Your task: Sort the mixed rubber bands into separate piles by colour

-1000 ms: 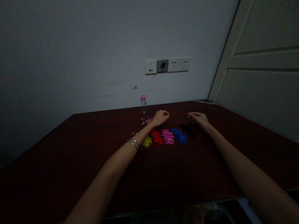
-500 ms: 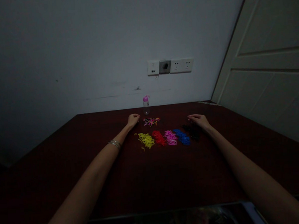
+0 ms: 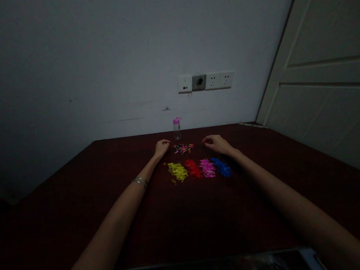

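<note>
My left hand (image 3: 162, 147) rests on the table just left of a small mixed pile of coloured loops (image 3: 183, 148) that look like rubber bands. Its fingers are curled together, and anything in them is too small to see. My right hand (image 3: 215, 143) is right of that pile, fingers bent and slightly parted, nothing visible between them. Nearer me lie sorted heaps of the same loops: yellow (image 3: 177, 171), red (image 3: 193, 168), pink (image 3: 207, 168) and blue (image 3: 221, 167). My right forearm hides the black heap's place.
A clear bottle with a pink lid (image 3: 177, 129) stands behind the mixed pile, near the wall. Sockets (image 3: 219, 80) are set in the wall above the dark red table (image 3: 187, 218). A panelled door (image 3: 325, 72) is at the right. Dim items lie below the table's front edge.
My left hand moved from above the heaps back to the left of the mixed pile, then stayed. My right hand moved left from the black heap toward the mixed pile.
</note>
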`<action>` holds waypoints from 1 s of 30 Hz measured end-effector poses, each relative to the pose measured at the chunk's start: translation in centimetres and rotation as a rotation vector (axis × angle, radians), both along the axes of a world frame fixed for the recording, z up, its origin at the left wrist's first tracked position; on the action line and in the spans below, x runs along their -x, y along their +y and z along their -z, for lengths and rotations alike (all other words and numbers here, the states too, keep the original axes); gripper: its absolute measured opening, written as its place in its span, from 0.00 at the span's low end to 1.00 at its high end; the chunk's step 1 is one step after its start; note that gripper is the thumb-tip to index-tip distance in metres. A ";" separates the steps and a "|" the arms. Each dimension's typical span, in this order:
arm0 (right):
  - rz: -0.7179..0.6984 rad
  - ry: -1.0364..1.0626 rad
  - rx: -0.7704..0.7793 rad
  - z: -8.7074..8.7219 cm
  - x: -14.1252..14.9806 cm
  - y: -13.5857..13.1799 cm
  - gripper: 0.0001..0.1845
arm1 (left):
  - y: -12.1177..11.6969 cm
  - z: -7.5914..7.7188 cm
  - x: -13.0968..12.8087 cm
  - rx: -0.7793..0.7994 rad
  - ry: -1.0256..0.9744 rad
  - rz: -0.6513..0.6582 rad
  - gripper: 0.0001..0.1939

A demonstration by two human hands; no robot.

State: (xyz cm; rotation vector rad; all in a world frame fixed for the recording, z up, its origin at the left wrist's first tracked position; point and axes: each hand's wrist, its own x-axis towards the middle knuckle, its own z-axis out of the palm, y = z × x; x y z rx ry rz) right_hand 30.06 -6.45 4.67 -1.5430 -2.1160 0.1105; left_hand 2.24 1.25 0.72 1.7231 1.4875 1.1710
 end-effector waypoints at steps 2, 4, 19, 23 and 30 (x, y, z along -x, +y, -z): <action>-0.087 -0.010 0.049 0.0 1.4 0.8 0.12 | -0.1 0.0 0.0 0.009 0.005 -0.002 0.14; -0.155 -0.023 0.093 0.4 2.6 1.5 0.11 | -0.3 -0.1 0.0 0.019 0.015 -0.006 0.14; -0.189 -0.013 0.076 3.2 5.3 3.3 0.12 | -0.2 0.2 0.0 -0.064 0.202 0.006 0.12; -0.216 -0.018 0.052 3.3 5.5 3.4 0.13 | 0.0 0.4 0.0 -0.090 0.228 0.023 0.12; -0.190 -0.012 0.034 3.2 5.7 3.3 0.14 | -0.4 -0.1 -0.1 -0.082 0.253 0.018 0.12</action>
